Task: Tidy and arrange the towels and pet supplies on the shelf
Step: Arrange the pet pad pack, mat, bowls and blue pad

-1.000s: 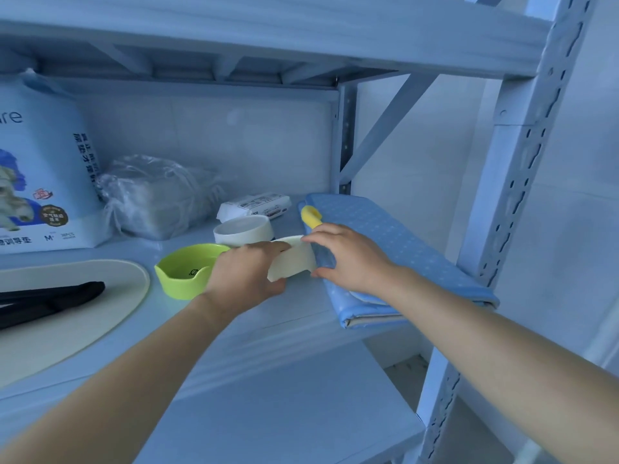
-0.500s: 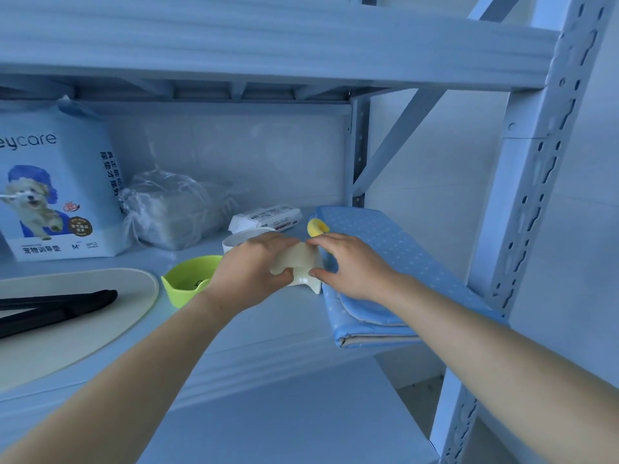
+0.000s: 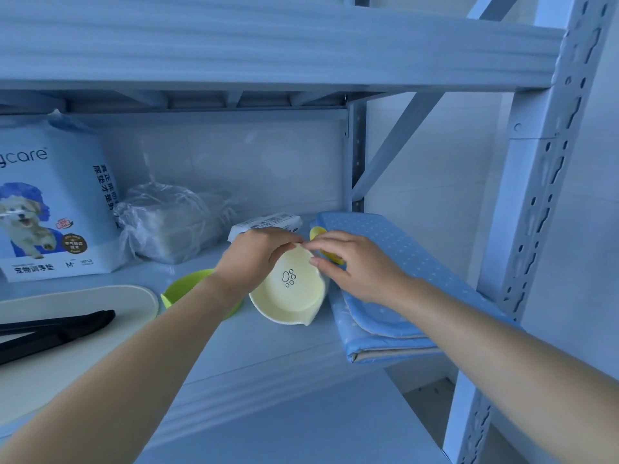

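Cream pet bowl (image 3: 288,296) with a paw print inside, tipped up on edge toward the camera. It sits at mid-shelf (image 3: 268,356), front half, between the green bowl (image 3: 187,286) and the folded blue dotted towel (image 3: 402,256). Can't tell if its lower rim rests on the shelf or is just clear of it.

Left hand (image 3: 254,259): fingers curled over the far rim, carrying the hold. Right hand (image 3: 355,266): fingers nearly straight, tips touching the rim's right side. That's a steadying touch, not a grip.

Risks, my read:
- One-hand rim hold on a tilted, smooth bowl. If it slips, it drops onto the shelf or rolls off the front edge. Looks like ceramic, so it would chip or break.
- Green bowl is just beside it, under the left wrist. Swinging left knocks them together.
- Small yellow item (image 3: 316,233) sits at the towel's edge, behind the right fingers. Easy to nudge off.
- Right forearm lies over the towel, and dragging it back could pull the fold askew.

Further out are a wipes pack (image 3: 268,222), a plastic-wrapped bundle (image 3: 174,222) and a pet-pad bag (image 3: 50,202). Black tongs (image 3: 50,329) lie on a cream mat (image 3: 83,306). All are well apart from the bowl.
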### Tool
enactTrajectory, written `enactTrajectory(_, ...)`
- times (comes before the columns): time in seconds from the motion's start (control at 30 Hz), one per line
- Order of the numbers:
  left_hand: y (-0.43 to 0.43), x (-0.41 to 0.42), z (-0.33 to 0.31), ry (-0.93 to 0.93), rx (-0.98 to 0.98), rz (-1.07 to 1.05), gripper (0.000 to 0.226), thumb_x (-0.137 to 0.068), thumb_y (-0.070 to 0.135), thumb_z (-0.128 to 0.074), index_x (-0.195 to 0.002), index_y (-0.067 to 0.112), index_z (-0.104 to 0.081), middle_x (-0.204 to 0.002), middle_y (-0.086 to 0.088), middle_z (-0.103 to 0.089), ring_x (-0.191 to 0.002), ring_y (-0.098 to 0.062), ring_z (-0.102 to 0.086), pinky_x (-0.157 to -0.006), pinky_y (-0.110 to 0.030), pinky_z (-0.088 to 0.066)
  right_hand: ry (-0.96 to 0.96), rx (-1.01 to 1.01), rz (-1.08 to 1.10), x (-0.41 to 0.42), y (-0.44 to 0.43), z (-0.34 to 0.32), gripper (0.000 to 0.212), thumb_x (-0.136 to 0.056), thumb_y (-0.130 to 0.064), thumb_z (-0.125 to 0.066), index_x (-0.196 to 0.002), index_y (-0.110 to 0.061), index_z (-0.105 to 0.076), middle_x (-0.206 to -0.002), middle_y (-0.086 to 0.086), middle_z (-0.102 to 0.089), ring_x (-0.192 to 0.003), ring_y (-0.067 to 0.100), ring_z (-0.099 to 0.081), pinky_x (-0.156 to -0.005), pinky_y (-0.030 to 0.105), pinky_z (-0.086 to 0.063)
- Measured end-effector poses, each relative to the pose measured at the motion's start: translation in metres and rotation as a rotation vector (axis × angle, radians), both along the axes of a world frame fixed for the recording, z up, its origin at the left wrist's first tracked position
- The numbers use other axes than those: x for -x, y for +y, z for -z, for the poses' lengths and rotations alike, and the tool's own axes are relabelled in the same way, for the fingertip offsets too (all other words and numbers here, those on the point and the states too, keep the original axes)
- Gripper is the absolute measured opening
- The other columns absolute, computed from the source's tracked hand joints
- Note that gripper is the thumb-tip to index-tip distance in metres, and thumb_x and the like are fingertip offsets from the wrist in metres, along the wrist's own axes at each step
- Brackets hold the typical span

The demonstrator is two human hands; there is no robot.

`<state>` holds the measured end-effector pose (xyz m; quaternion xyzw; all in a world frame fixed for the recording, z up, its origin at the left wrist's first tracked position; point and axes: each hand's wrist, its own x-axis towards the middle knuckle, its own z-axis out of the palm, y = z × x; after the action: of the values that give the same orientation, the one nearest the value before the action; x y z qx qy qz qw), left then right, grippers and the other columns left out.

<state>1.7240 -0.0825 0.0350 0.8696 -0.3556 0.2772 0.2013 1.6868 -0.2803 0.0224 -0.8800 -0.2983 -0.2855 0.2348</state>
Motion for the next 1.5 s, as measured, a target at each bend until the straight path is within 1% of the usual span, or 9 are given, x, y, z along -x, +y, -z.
enactTrajectory(0.1, -0.002, -0.008, -0.001, 0.003, -0.001, 0.037, 0.029, -0.089, 0.021, -0.045, -0.102, 0.019, -0.07, -0.096, 0.002, -0.072, -0.089, -0.014, -0.063, -0.074, -0.02, -0.041, -0.023, 0.085, -0.02, 0.001, -0.005, 0.003, 0.035, -0.089, -0.019, -0.044, -0.115, -0.022, -0.066, -0.118, -0.003, -0.059, -0.101, 0.009, -0.054, -0.081, 0.024, -0.044)
enactTrajectory(0.2, 0.0, -0.017, 0.001, 0.029, 0.036, 0.052, 0.03, -0.088, 0.02, -0.044, -0.104, 0.018, -0.07, -0.097, 0.001, -0.072, -0.089, -0.017, -0.064, -0.077, -0.024, -0.043, -0.006, 0.242, 0.017, -0.002, -0.014, 0.008, 0.043, -0.083, -0.011, -0.051, -0.121, -0.03, -0.058, -0.128, -0.006, -0.048, -0.105, 0.017, -0.056, -0.079, 0.037, -0.051)
enactTrajectory(0.33, 0.002, -0.028, 0.009, 0.034, 0.044, 0.064, 0.029, -0.09, 0.011, -0.05, -0.113, 0.015, -0.067, -0.106, -0.002, -0.07, -0.097, -0.02, -0.064, -0.085, -0.022, -0.042, 0.003, 0.328, 0.03, -0.006, -0.016, 0.002, 0.04, -0.083, -0.019, -0.068, -0.121, -0.025, -0.059, -0.127, -0.002, -0.048, -0.111, 0.014, -0.051, -0.085, 0.037, -0.049)
enactTrajectory(0.43, 0.001, -0.027, 0.019, -0.004, 0.014, 0.073, 0.037, -0.088, 0.001, -0.053, -0.122, 0.012, -0.06, -0.121, -0.006, -0.064, -0.112, -0.022, -0.058, -0.094, -0.013, -0.033, -0.029, 0.328, 0.025, -0.01, -0.016, -0.004, 0.03, -0.079, -0.021, -0.072, -0.108, -0.019, -0.066, -0.118, 0.003, -0.054, -0.101, 0.019, -0.054, -0.081, 0.036, -0.048)
enactTrajectory(0.57, 0.005, -0.021, 0.031, 0.015, 0.0, 0.04, 0.042, -0.091, 0.004, -0.052, -0.129, 0.02, -0.054, -0.138, -0.004, -0.049, -0.125, -0.021, -0.047, -0.102, -0.017, -0.028, 0.019, 0.305, 0.001, -0.017, -0.015, 0.003, 0.023, -0.078, -0.026, -0.072, -0.098, -0.014, -0.069, -0.117, 0.0, -0.059, -0.1, 0.011, -0.049, -0.084, 0.028, -0.04)
enactTrajectory(0.73, 0.018, 0.002, 0.049, 0.161, 0.048, 0.062, 0.029, -0.095, 0.013, -0.049, -0.121, 0.019, -0.06, -0.119, 0.004, -0.062, -0.108, -0.005, -0.054, -0.089, -0.013, -0.038, 0.164, 0.284, -0.008, -0.021, -0.005, 0.017, 0.026, -0.08, -0.034, -0.07, -0.087, -0.008, -0.069, -0.085, -0.008, -0.059, -0.073, 0.006, -0.047, -0.071, 0.025, -0.04)
enactTrajectory(0.87, 0.029, 0.019, 0.053, 0.262, 0.141, 0.053, 0.025, -0.098, 0.023, -0.043, -0.109, 0.02, -0.065, -0.094, 0.012, -0.067, -0.081, 0.008, -0.057, -0.07, -0.011, -0.042, 0.202, 0.294, 0.016, -0.024, -0.001, 0.021, 0.028, -0.079, -0.038, -0.07, -0.084, -0.01, -0.069, -0.081, -0.01, -0.056, -0.073, 0.006, -0.045, -0.07, 0.027, -0.042)
enactTrajectory(1.07, 0.024, 0.033, 0.057, 0.222, 0.007, -0.13, 0.024, -0.083, 0.028, -0.069, -0.107, 0.027, -0.066, -0.087, 0.013, -0.058, -0.076, -0.001, -0.047, -0.066, -0.001, -0.035, 0.214, 0.241, 0.023, -0.022, 0.001, 0.02, 0.031, -0.074, -0.035, -0.077, -0.095, -0.014, -0.072, -0.089, -0.001, -0.067, -0.071, 0.005, -0.047, -0.074, 0.027, -0.045)
enactTrajectory(1.5, 0.027, 0.039, 0.061, 0.184, 0.021, -0.175, 0.023, -0.084, 0.023, -0.067, -0.107, 0.025, -0.064, -0.092, 0.014, -0.059, -0.08, -0.003, -0.049, -0.073, -0.023, -0.044, 0.301, 0.112, -0.032, -0.018, 0.002, 0.017, 0.023, -0.074, -0.039, -0.076, -0.093, -0.027, -0.072, -0.085, -0.01, -0.067, -0.076, 0.001, -0.057, -0.075, 0.024, -0.049)
